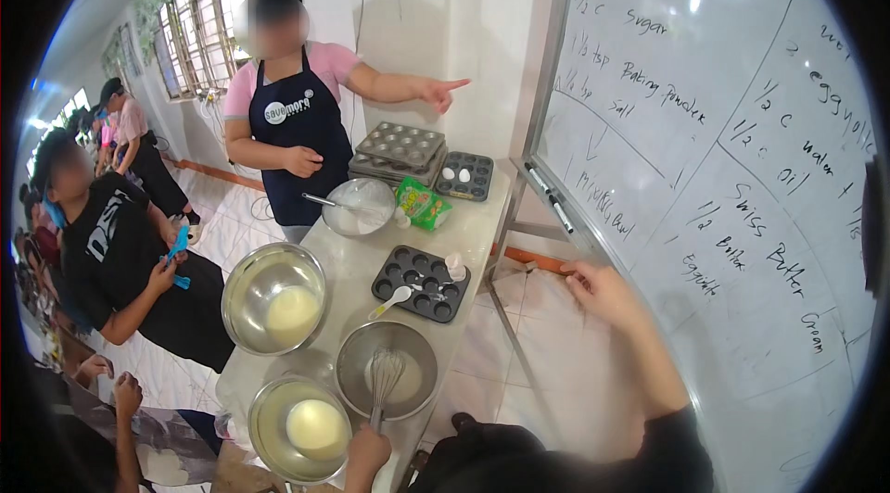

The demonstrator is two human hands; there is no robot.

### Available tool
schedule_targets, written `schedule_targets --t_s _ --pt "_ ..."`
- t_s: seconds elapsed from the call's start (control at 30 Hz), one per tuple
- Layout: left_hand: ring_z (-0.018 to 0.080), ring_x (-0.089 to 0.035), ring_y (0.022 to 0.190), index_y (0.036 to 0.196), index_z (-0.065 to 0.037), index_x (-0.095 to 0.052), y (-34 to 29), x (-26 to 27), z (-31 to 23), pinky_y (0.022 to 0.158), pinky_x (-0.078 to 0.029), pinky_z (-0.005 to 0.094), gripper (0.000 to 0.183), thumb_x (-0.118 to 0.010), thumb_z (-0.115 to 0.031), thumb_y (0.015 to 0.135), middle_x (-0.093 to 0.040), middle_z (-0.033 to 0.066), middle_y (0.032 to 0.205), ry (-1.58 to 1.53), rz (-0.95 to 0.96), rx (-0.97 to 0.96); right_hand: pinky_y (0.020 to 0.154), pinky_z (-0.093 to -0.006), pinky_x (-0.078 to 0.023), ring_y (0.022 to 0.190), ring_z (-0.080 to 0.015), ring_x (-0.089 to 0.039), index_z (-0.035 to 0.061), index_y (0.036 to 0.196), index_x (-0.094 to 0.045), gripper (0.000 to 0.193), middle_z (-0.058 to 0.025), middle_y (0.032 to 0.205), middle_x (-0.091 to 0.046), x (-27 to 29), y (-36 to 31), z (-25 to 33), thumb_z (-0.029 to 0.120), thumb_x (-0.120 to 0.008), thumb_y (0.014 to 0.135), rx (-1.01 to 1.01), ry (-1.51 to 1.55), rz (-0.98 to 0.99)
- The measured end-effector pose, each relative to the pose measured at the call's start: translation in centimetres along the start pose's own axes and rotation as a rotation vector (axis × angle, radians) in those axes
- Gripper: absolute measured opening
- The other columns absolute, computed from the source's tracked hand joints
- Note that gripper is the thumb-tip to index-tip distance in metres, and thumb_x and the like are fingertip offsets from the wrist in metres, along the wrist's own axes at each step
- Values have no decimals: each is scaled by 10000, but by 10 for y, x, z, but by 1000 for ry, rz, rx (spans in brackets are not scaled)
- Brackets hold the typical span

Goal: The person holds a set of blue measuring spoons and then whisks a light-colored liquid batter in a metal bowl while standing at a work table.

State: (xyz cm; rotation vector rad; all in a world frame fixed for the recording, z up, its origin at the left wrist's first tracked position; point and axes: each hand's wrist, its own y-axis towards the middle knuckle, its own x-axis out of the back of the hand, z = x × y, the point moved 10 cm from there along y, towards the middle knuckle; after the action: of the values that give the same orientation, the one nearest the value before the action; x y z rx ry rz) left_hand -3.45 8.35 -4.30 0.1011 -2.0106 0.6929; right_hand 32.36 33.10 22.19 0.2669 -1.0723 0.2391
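Observation:
My left hand [369, 451] is closed around the handle of a balloon whisk [384, 380]. The whisk's wires rest in a steel mixing bowl [348, 391] with a pale mixture at the bottom. My right hand [603, 294] is raised beside the whiteboard's lower edge, its fingers curled together; whether anything is in them I cannot make out. Left of the whisk bowl stands a steel bowl [264, 451] with a pale yellow mass [316, 429]. Behind that sits a larger steel bowl [236, 294] holding another pale yellow mass [293, 309].
A muffin tin [399, 269] with a spoon [391, 302] lies on the table [357, 257]. Farther back are a whisk bowl [358, 208], a green packet [423, 205] and a tin with eggs [477, 180]. A person in an apron [298, 122] points right toward the whiteboard [705, 150]; others stand left.

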Motion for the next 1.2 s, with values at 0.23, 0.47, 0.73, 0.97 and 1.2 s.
schedule_targets --t_s 0.23,0.47,0.73,0.97,1.2 --pt "450 -613 792 901 62 -538 -5 0 1 742 -486 512 341 -529 -260 788 -620 292 821 -86 -146 50 666 -397 -487 758 -324 -628 51 1107 -579 281 -184 840 -645 -3 0 9 183 -548 862 113 19 3" --pt "426 -619 874 982 70 -519 -4 -7 -3 787 -487 486 341 -486 -235 831 -627 282 920 -60 -52 57 692 -449 -481 739 -380 -621 38 1381 -327 636 -211 779 -635 -9 41 -32 227 -582 829 53 -189 61" --pt "421 -618 888 1032 82 -516 7 -15 0 799 -486 484 344 -459 -199 843 -624 281 951 -51 -45 82 688 -483 -491 746 -404 -615 -48 1415 -136 787 -260 808 -627 48 149 -58 274 -556 833 83 -506 -176" --pt "432 -611 876 1002 66 -564 -5 -3 4 778 -482 501 337 -469 -205 826 -626 281 911 -199 -121 80 648 -492 -474 720 -400 -612 33 1453 -46 845 -262 763 -617 103 211 -10 250 -573 830 220 -381 -422" --pt "421 -626 881 917 75 -615 -18 -15 -20 798 -488 482 281 -437 -114 809 -638 265 902 -343 -106 215 541 -377 -430 504 -286 -518 153 1476 -93 812 -138 580 -538 35 206 79 154 -588 832 412 -126 -251"
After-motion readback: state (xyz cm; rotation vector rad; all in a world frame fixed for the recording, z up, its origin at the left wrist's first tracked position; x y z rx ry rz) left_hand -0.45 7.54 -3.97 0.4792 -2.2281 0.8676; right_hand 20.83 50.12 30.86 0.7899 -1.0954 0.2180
